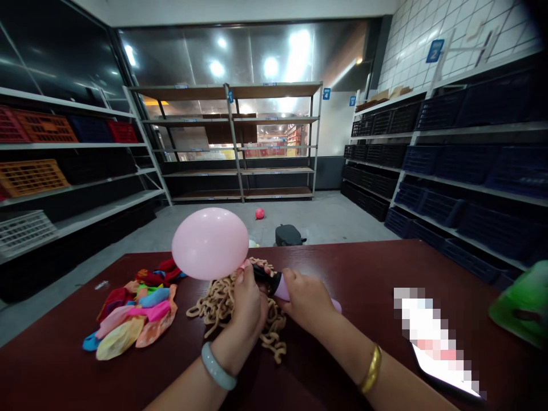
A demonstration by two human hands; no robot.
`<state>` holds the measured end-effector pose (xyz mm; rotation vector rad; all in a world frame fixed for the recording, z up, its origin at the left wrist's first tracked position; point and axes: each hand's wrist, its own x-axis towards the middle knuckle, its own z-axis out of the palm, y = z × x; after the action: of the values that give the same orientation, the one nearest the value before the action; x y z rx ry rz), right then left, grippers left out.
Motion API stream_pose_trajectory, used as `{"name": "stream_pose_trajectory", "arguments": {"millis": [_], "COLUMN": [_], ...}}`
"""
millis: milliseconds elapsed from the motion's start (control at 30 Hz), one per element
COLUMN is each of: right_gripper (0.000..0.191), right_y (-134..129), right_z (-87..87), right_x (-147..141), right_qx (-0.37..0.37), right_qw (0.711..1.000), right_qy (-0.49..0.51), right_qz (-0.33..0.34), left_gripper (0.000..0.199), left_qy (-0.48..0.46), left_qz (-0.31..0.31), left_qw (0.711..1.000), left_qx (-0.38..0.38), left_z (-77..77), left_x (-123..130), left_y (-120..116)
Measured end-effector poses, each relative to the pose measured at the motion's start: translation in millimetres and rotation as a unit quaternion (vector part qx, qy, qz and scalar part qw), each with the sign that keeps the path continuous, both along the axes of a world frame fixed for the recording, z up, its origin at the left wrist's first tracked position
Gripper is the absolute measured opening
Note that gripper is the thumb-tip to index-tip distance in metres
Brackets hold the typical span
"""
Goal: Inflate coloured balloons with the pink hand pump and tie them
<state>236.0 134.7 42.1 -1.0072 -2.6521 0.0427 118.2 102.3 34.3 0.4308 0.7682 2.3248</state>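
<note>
Held the pink balloon [209, 244] by its neck in the left grip [249, 302], pinched tight between thumb and fingers, with no visible gap. Wrapped the right grip [307, 299] snugly round the lavender body of a black-headed pump [281, 290], with hardly any space left inside the curl. Pointed the pump's dark end toward the balloon's neck, just above a heap of tan looped strands [220, 294] on the dark red desk [351, 348]. Could not tell the exact fit of neck and pump tip, both being partly hidden by fingers.

Found the balloon raised over the far left part of the desk, to the left of the pinching fingers, large, rounded and full of air. Saw a loose pile of limp balloons [145, 314] farther left, apart from either grip. Noted, off to the right, a bright flat slab [440, 365] with a masked surface and a green thing [522, 308], cut off by the picture's edge.

Judged the step in hand as inflating, probably near its close, given such roundness. Judged the next move to call for a firm pinch at the neck, a gentle parting of pump and balloon, and care against escaping air
</note>
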Motion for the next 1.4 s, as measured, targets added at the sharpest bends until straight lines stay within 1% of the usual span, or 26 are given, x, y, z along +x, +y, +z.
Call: {"name": "stream_pose_trajectory", "arguments": {"millis": [67,133,267,333,400,500,600,767,867,967,1100,1233,1333,1400], "right_gripper": [0.032,0.033,0.034,0.036,0.038,0.040,0.040,0.044,0.045,0.045,0.040,0.041,0.041,0.039], "right_y": [0.0,0.6,3.9,5.6,6.5,7.5,10.4,16.5,14.6,9.1,2.2,0.2,1.1,2.0], "right_z": [-0.8,-1.4,-2.1,-2.2,-2.3,-2.1,-1.0,1.8,2.8,3.7,5.1,4.5,2.1,0.4], "right_x": [-0.9,-1.3,-0.3,0.5,1.1,2.2,5.0,10.7,10.4,7.8,5.6,5.3,4.2,3.2], "right_qx": [-0.003,-0.005,-0.007,-0.007,-0.003,0.005,0.015,0.038,0.040,0.036,0.022,0.015,0.004,-0.004], "right_qw": [1.000,1.000,0.999,1.000,1.000,0.999,0.999,0.999,0.999,0.999,1.000,1.000,0.999,0.999], "right_qy": [0.012,0.026,0.024,0.019,0.018,0.021,0.016,0.012,0.004,0.002,0.012,0.022,0.030,0.042], "right_qz": [0.006,0.013,0.019,0.022,0.025,0.032,0.025,0.010,0.006,0.003,0.010,0.009,0.011,0.017], "left_gripper": [0.023,0.024,0.021,0.016,0.013,0.014,0.018,0.020,0.021,0.020,0.016,0.015,0.015,0.016], "left_qy": [0.001,0.009,0.019,0.006,-0.004,0.014,0.043,0.034,0.029,0.020,0.015,0.019,0.017,0.014], "left_qz": [0.003,0.005,0.022,0.052,0.075,0.083,0.086,0.059,0.031,0.005,-0.025,-0.028,-0.025,-0.023], "left_qw": [1.000,1.000,0.999,0.998,0.997,0.996,0.993,0.994,0.996,0.999,0.999,0.999,0.999,1.000], "left_qx": [-0.002,0.007,0.024,0.022,0.022,0.035,0.062,0.087,0.078,0.051,0.030,0.025,0.017,0.015], "left_z": [2.9,8.4,22.6,29.7,36.0,42.6,43.6,34.9,26.4,19.1,16.0,18.2,19.6,21.0], "left_x": [-6.7,-19.2,-61.9,-85.3,-103.4,-114.1,-107.5,-77.8,-51.9,-23.1,5.3,13.3,10.3,3.7], "left_y": [1.2,1.4,-2.9,-7.4,-12.4,-17.7,-17.7,-11.0,-8.2,-7.9,-10.4,-12.8,-12.1,-10.8]}}
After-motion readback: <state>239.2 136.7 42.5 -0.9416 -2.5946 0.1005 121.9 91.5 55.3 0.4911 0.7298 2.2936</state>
